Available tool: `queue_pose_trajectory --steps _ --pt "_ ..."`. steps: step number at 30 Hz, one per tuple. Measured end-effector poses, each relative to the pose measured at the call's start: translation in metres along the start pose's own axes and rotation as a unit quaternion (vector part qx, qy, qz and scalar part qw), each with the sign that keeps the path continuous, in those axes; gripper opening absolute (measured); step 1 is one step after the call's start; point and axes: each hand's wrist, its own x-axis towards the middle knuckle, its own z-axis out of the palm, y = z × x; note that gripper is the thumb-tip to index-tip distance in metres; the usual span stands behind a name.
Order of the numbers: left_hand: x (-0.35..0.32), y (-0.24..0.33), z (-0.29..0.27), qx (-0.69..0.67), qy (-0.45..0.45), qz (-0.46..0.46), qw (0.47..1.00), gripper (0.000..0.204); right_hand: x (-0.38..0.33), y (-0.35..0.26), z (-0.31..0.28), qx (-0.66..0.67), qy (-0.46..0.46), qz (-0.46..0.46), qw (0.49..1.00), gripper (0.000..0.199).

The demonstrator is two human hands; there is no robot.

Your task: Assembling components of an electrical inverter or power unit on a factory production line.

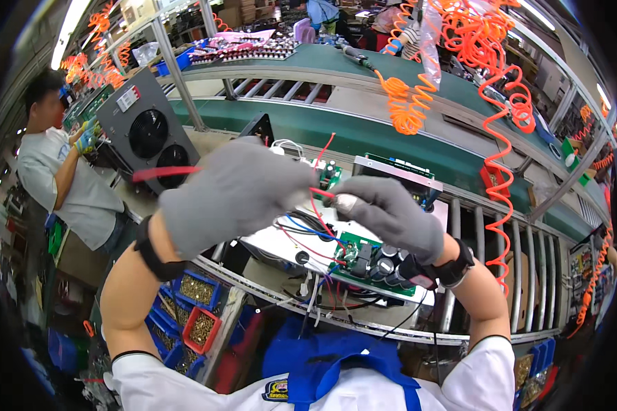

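My left hand [236, 188], in a grey glove, is closed above the white panel [262, 240], slightly blurred. A flat red strip [168, 172] sticks out behind it to the left. My right hand [391, 211], gloved alike, pinches a short red end [322, 193] between thumb and finger. The part between the hands is covered by my left fingers, but both ends look like one red strip. Just beneath, a thin red wire [332, 140] rises from the panel. A green circuit board [353, 250] with black capacitors lies on it, among blue, red and black wires.
Metal rollers [524, 288] carry the work. A grey casing with two fans [140, 120] stands left, beside a co-worker [72, 164]. Blue bins [197, 289] and a red bin [202, 329] of small parts sit below left. Orange coiled hoses [497, 103] hang at the right.
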Motion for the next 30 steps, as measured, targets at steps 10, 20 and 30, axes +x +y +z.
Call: queue_pose_trajectory --steps 10,20,30 --pt "-0.038 0.030 0.086 -0.246 0.155 -0.176 0.940 0.019 0.024 -0.043 0.018 -0.380 -0.100 -0.067 0.917 0.021" --pt "-0.086 0.042 0.164 -0.205 0.086 -0.413 0.883 0.021 0.015 0.016 -0.063 -0.503 -0.102 0.151 0.845 0.015" --pt "-0.082 0.050 0.233 -0.397 0.131 -0.419 0.806 0.037 0.030 0.045 -0.031 -0.329 -0.202 0.213 0.898 0.022"
